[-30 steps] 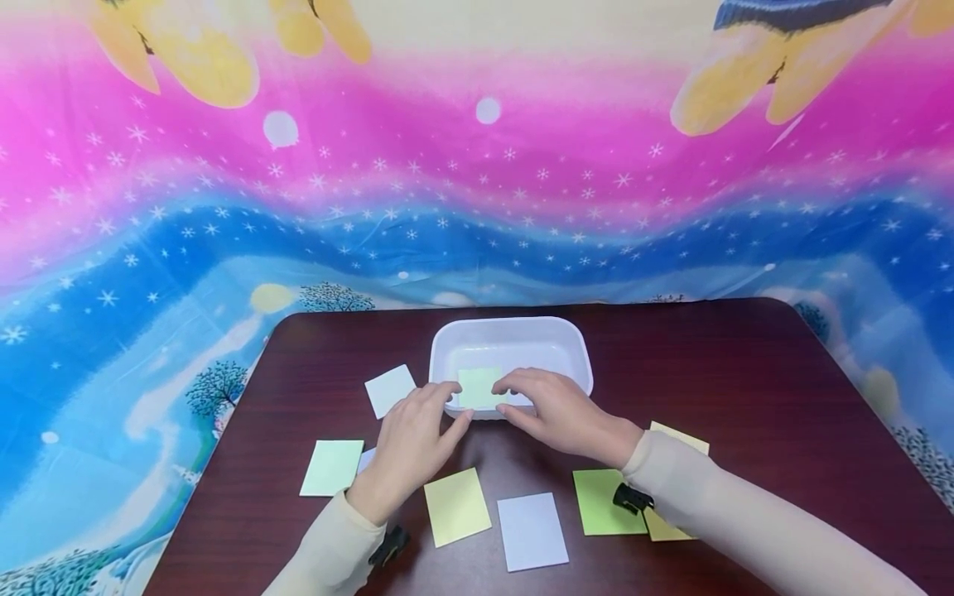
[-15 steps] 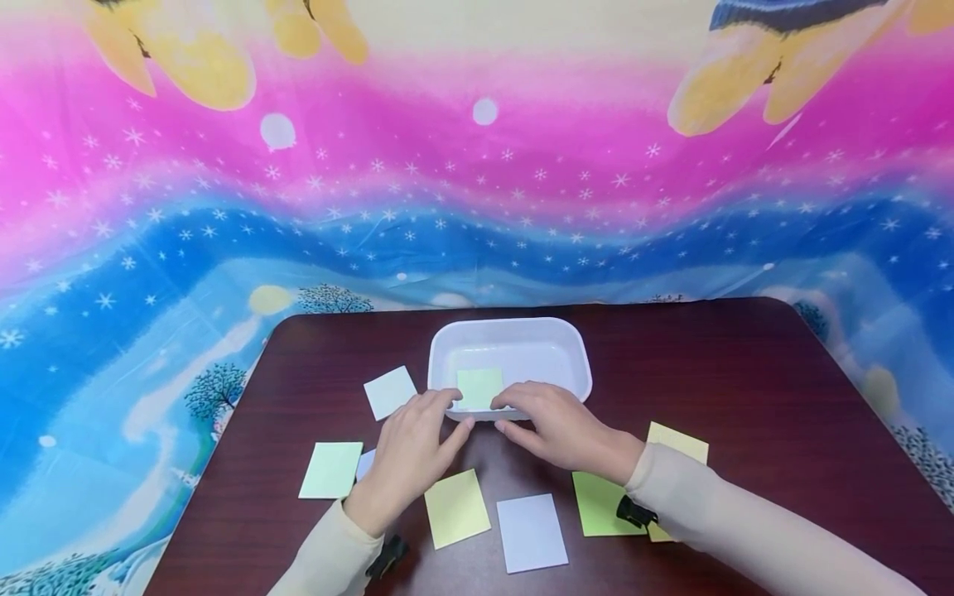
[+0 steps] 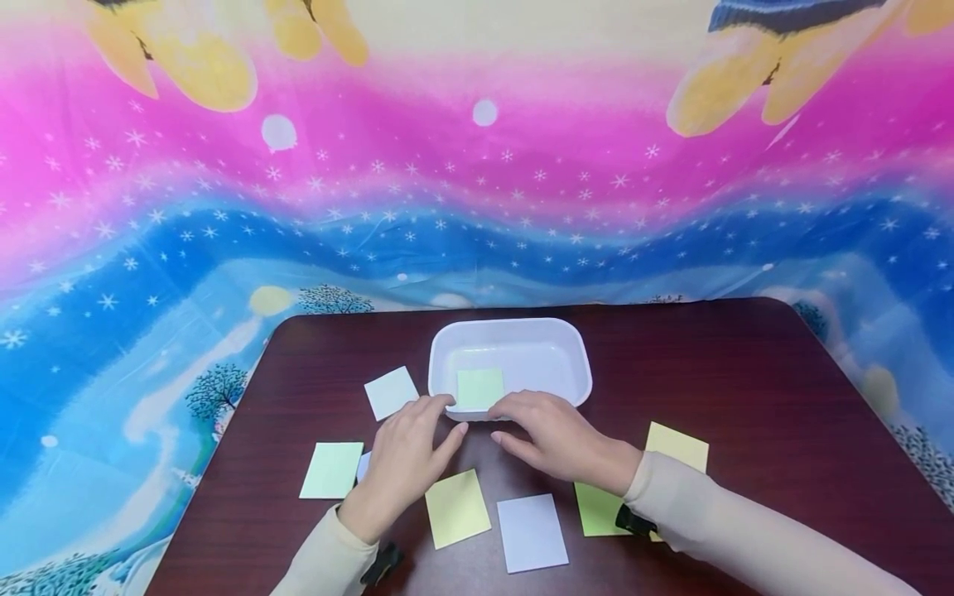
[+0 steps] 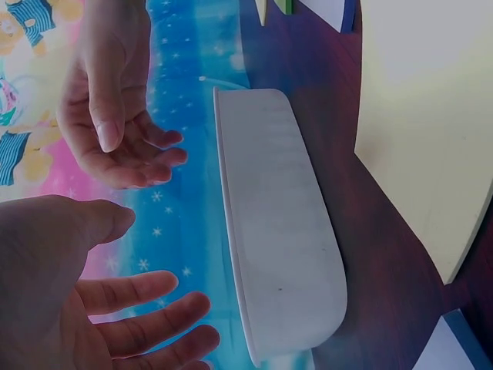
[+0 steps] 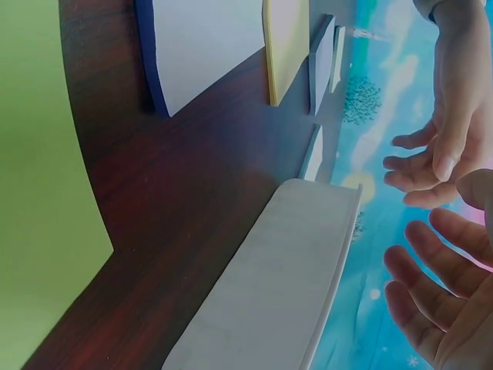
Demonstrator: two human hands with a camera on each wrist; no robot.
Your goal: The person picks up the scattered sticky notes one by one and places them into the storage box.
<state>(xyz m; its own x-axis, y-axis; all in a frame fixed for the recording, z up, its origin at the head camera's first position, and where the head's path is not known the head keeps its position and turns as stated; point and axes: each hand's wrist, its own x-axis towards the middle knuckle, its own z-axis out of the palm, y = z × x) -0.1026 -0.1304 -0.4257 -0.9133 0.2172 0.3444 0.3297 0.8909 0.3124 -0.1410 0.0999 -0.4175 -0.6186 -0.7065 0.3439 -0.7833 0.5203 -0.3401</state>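
A white plastic tray stands near the table's far edge. Inside it, toward the front left, lies a pale green square sticky note pad. My left hand hovers by the tray's front left corner, its fingers loosely bent. Facing it, my right hand hangs by the front rim in a similar relaxed pose. Both wrist views show the left palm and right palm holding nothing, above and apart from the tray wall.
Around the tray lie a whitish pad, a mint pad and a partly covered bluish pad. Nearer me are a yellow pad, a lavender pad, a bright green pad and another yellow pad.
Both hands have drawn back slightly toward me from over the tray's front rim. The pale green pad stays in the tray, and the other pads have not moved.
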